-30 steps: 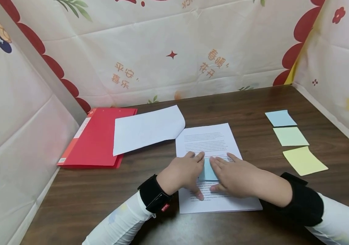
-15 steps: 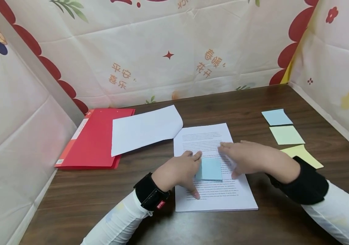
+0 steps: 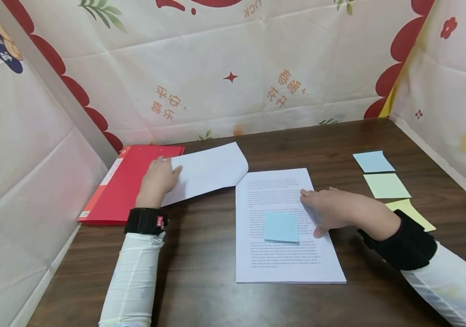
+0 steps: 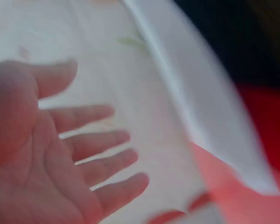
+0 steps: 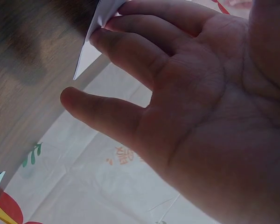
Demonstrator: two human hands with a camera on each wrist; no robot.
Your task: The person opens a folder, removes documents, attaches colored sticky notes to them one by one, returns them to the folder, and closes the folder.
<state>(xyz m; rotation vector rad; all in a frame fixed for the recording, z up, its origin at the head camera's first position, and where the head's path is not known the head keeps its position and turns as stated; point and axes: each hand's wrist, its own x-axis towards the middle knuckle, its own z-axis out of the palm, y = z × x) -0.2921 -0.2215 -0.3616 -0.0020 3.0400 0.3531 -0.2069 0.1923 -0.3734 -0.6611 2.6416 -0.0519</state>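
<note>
While the blue sticky note (image 3: 281, 226) stays stuck mid-page on the printed sheet (image 3: 286, 254), the left hand (image 3: 159, 178) has left it, now resting flat on the loose white sheet (image 3: 208, 170); right hand (image 3: 326, 210), fingers relaxed, presses the page's right edge.

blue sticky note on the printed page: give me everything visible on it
The blue sticky note is a small, pale blue, roughly square piece of thin paper with no writing visible. It lies flat on the lower middle of the printed page, covering part of the text, edges roughly in line with the page's. Neither hand touches it: the right hand rests on the page just to its right, and the left hand is away at the blank white sheet. It shows only in the head view.
</note>
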